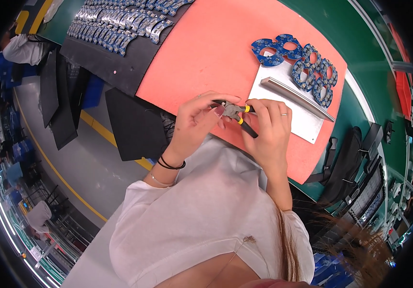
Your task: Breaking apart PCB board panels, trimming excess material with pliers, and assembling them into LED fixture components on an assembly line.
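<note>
Over mat [201, 57], left hand [194, 120] pinching one dark piece [218, 102], right hand [271, 132] gripping one pliers [232, 110]

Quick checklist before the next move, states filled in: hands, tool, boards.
1. Pliers in the right hand: ok, fingers at the black-and-yellow handles.
2. Piece between the jaws: cannot tell, the fingers of the left hand hide the tip.
3. Wrists bare: not ok, black band on the left wrist.
4. Blue ring-shaped boards clear of both hands: ok, grouped toward the mat's far right.
5. Metal bar resting on the white plate: ok, lies across it.
</note>
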Demonstrator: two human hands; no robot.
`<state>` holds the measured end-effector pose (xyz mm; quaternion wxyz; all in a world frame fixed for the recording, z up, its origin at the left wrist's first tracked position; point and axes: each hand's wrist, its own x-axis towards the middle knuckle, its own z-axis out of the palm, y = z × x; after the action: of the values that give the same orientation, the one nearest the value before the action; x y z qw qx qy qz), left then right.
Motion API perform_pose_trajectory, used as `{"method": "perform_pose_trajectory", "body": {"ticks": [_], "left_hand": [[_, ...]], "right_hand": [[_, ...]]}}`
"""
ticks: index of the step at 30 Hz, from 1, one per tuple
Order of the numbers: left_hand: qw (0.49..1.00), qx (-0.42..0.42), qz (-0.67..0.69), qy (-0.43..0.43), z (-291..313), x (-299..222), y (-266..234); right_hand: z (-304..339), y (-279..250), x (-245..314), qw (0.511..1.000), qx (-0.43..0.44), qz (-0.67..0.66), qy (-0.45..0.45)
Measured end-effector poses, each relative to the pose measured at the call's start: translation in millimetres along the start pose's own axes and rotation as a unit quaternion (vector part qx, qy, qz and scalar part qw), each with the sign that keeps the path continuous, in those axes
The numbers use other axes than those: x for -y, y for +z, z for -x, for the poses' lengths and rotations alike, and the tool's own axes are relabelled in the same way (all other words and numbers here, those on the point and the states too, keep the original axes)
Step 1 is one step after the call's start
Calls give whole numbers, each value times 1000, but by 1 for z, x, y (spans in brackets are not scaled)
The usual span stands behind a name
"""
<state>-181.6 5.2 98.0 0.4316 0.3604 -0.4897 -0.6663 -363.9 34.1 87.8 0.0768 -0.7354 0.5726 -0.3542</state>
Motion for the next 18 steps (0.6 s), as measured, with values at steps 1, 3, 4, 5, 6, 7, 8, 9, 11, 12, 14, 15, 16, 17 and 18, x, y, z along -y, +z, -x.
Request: {"method": "perform_pose_trajectory", "body": {"ticks": [1,3,4,5,6,7,8,9,11,12,14,15,16,17,18], "left_hand": [[1000,-3,11,-3,0,1,0],[1000,-5,7,-5,0,0,2],[1000,-8,3,-7,0,0,2],[1000,-8,3,-8,-1,0,2],[1000,-6,-4,-1,-1,1,2],[1000,-4,-10,6,-1,2,1],[1000,-4,-10,5,-2,2,1],[1000,-9,-13,1,-3,3,1],[1000,-15,-15,-3,-4,3,3],[1000,-17,-15,3,-5,2,4],[1000,-17,-16,10,-6,2,6],[1000,-16,-16,9,-7,2,5],[1000,-15,-16,8,-7,3,4],[1000,-15,-15,8,-8,3,4],[1000,-17,-18,9,-8,3,5]], "right_hand": [[0,0,0,1000,2,1,1],[0,0,-1,1000,3,3,1],[0,0,-1,1000,4,1,3],[0,-1,-1,1000,5,0,5],[0,0,-1,1000,5,-1,6],[0,0,-2,1000,1,3,3],[0,0,-2,1000,-3,7,1],[-1,-1,-1,1000,-3,6,1],[-2,-2,0,1000,-6,29,1],[-2,-2,-1,1000,-7,29,2],[-1,-1,-2,999,-18,33,2],[-2,0,-3,999,-17,34,2],[-2,0,-3,999,-17,32,2],[-2,1,-3,999,-18,31,2],[-3,1,-4,999,-18,31,3]]}}
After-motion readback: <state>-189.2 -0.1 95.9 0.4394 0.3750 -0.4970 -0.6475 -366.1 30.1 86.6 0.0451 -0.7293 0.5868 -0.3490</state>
